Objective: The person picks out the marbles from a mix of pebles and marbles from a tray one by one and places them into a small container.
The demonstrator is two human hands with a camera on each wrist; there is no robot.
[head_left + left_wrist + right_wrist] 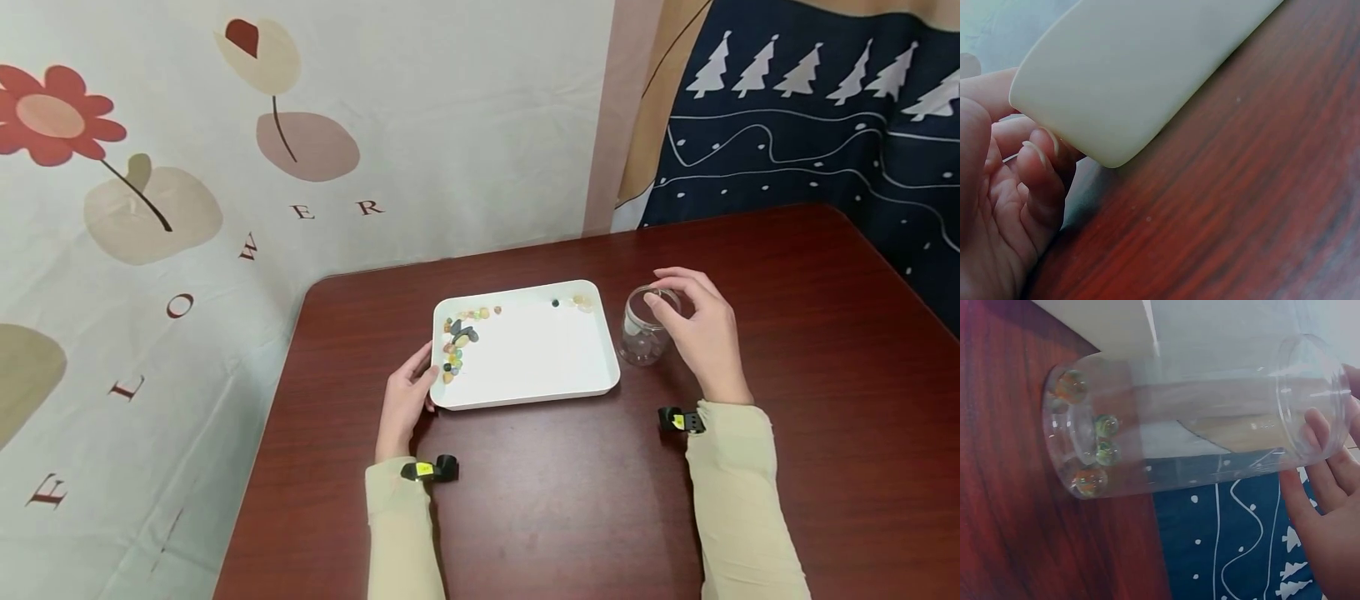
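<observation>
A white tray [536,354] lies on the table, with small coloured stones [455,351] and dark pebbles [465,334] along its left side. My left hand [405,396] holds the tray's left edge, thumb at the rim; in the left wrist view curled fingers [1041,169] lie against and below the tray's corner [1110,125]. Right of the tray stands a clear jar [643,337] without a lid. Several glass marbles [1107,452] lie at its bottom. Around the jar's mouth, my right hand [701,333] grips the rim with thumb and fingers.
A dark stone [555,303] and pale clear pieces [582,302] lie in the tray's far right corner. The reddish-brown table [555,500] reaches back to a flower-printed cloth [450,125] and a navy tree-patterned cloth [787,150].
</observation>
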